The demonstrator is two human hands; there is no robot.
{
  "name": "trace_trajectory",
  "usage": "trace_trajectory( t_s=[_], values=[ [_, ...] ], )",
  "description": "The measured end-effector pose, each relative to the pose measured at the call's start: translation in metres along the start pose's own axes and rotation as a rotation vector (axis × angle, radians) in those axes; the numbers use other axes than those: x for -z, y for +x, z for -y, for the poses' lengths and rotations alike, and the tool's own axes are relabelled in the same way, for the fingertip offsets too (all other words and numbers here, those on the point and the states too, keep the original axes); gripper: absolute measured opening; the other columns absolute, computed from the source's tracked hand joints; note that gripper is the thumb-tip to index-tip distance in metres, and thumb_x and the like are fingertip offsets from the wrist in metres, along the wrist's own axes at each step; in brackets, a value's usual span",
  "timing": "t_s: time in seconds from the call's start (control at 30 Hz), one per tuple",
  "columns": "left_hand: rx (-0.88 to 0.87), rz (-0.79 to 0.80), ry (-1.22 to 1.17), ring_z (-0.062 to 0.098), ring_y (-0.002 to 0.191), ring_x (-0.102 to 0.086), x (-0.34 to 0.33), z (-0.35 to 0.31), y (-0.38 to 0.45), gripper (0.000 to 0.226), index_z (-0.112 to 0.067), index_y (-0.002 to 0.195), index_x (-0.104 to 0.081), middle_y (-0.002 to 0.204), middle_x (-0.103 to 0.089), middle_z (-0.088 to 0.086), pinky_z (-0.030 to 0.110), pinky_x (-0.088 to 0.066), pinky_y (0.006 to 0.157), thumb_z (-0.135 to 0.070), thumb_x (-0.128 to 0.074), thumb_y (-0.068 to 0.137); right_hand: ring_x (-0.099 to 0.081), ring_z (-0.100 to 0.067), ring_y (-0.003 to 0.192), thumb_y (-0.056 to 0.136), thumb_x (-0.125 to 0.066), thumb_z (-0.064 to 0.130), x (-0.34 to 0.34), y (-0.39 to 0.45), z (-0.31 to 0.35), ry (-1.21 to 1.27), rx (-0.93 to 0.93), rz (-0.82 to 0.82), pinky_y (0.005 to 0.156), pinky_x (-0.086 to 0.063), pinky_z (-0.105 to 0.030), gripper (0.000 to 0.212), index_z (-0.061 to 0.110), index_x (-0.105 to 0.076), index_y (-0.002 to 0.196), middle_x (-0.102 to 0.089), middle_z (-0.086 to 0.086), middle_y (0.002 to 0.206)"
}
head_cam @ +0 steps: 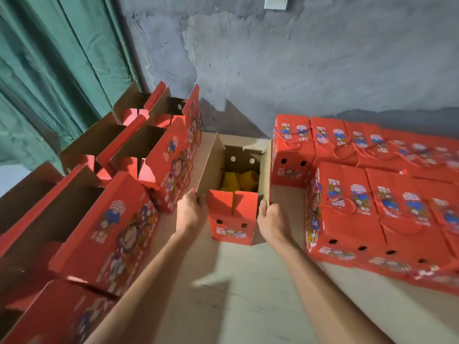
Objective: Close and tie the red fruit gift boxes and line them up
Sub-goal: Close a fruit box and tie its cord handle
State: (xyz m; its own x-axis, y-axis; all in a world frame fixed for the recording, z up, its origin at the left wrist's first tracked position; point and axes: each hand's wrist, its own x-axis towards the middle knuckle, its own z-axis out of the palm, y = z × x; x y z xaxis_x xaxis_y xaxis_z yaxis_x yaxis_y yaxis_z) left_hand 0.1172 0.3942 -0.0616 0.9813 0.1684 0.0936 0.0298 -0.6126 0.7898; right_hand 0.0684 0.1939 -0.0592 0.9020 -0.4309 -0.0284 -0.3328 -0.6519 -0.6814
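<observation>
Step in hand: closing. One open red fruit gift box (232,214) stands on the concrete floor (248,294), in the gap between the two groups of boxes, with its near end facing the person. Both long top flaps stand up and outward, brown inner faces showing. Yellow-wrapped fruit (239,182) is visible inside; the exact kind cannot be told.

Left hand (191,212): grip curled over the near corner of the left flap (211,165), fingers wrapped round its edge. Right hand (269,220): grip pinching the near lower corner of the right flap (265,170), thumb on the outer side. Neither flap has been folded inward yet.

To the person's left, a row of open boxes (119,219) awaits closing, flaps raised; their contents are not visible from this angle. To the right, closed boxes (372,207) lie tightly packed in rows, red cord handles (340,204) lying on their tops. The nearest closed box stands just beside the right flap. That area is motion-blurred, so the knots cannot be verified.

Assessment: the task is well advanced but not finished. The next move calls for bringing both flaps together evenly over the fruit, so the tops meet on the centre line, then securing the cord. Risk: fruit standing proud may prevent the flaps from meeting.
</observation>
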Motion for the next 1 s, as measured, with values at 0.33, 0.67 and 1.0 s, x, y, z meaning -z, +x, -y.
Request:
trace_trajectory(
  t_s=[0.33, 0.67, 1.0],
  values=[
    [0.1, 0.011, -0.148, 0.026, 0.068, -0.065, 0.021, 0.008, -0.142, 0.017, -0.009, 0.081, -0.065, 0.069, -0.068, 0.003, 0.029, -0.045, 0.059, -0.019, -0.055, 0.09, -0.066, -0.043, 0.074, 0.109, -0.043, 0.029, 0.039, -0.142, -0.056, 0.064, -0.057, -0.065, 0.059, -0.036, -0.034, 0.049, -0.008, -0.066, 0.085, -0.069, -0.028, 0.082],
    [0.089, -0.003, -0.123, 0.005, 0.056, -0.056, 0.026, 0.001, -0.258, 0.019, -0.009, 0.074, -0.06, 0.062, -0.061, -0.003, 0.021, -0.039, 0.05, -0.015, -0.056, 0.092, -0.054, -0.021, 0.053, 0.108, -0.046, 0.033, 0.087, -0.231, -0.116, 0.014, -0.073, -0.072, 0.044, -0.029, -0.018, 0.049, -0.001, -0.066, 0.078, -0.072, -0.019, 0.077],
    [0.159, 0.026, -0.265, 0.035, 0.06, -0.065, -0.008, -0.05, -0.396, 0.034, 0.004, 0.076, -0.064, 0.07, -0.069, 0.023, 0.053, -0.059, 0.061, -0.026, -0.048, 0.076, -0.071, -0.036, 0.072, 0.108, -0.041, 0.036, 0.179, -0.285, -0.213, 0.065, -0.051, 0.07, 0.065, -0.057, -0.043, 0.055, -0.003, -0.065, 0.08, -0.071, -0.021, 0.075]
  ],
)
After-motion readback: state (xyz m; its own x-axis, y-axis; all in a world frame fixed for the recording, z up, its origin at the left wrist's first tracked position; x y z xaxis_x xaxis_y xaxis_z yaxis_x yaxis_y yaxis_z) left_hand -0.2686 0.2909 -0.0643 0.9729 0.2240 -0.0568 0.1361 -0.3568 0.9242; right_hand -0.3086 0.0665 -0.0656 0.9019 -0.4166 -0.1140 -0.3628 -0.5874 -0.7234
